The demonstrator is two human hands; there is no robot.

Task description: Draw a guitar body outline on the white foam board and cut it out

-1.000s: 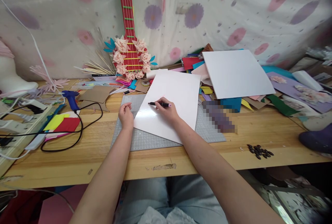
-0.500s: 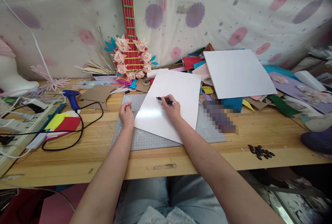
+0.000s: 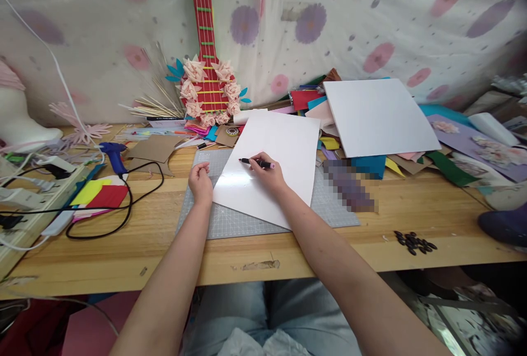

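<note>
Two hands fill my remote view: the right hand's [image 3: 269,174] fingers pinch a black marker [image 3: 265,165], its barrel lying between them and its tip pointing left over the white board [image 3: 284,135]; the left hand [image 3: 200,181], half-curled, partly open and seemingly empty, rests beside the board.

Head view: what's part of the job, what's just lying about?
In use:
- marker, gripped in the right hand
- white board under that hand
- gray cutting mat beneath the board

Apparently just lying about:
- blue glue gun
- second white board, right
- small black pieces
- flower-trimmed red guitar shape
</note>
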